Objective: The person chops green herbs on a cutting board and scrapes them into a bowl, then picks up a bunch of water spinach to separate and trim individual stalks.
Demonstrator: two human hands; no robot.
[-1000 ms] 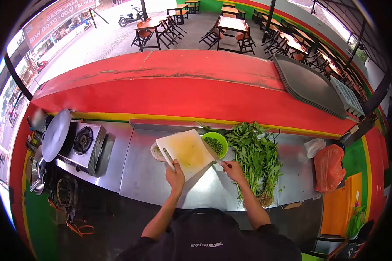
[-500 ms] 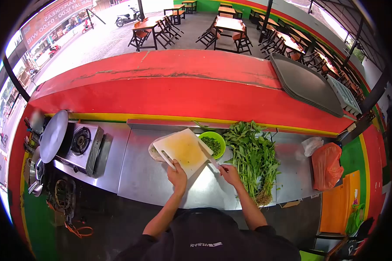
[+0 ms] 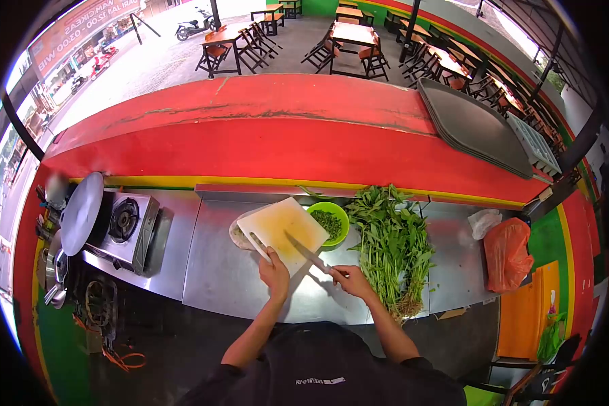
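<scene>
My left hand (image 3: 275, 273) grips a white cutting board (image 3: 277, 220) by the edge with the handle slot. The board is held at a slant, its far right corner at the rim of a green bowl (image 3: 345, 233). Chopped greens (image 3: 327, 222) fill part of the bowl. In my right hand (image 3: 352, 280) is a knife (image 3: 309, 253), its blade lying over the board's yellow-stained middle. Partly covered by the board, a pale rounded thing (image 3: 239, 237) shows at its left. A large bunch of leafy greens with roots (image 3: 392, 250) lies right of the bowl.
A gas stove (image 3: 125, 223) stands at the left, with a big wok lid (image 3: 83, 215) leaning beside it. An orange plastic bag (image 3: 507, 254) sits at the counter's right end. Behind the steel counter (image 3: 213, 271) rises a red ledge (image 3: 250, 149) bearing stacked dark trays (image 3: 474, 128).
The knife has swung from the board's right edge onto its surface, its tip now pointing up and left. My left hand still holds the board in nearly the same place.
</scene>
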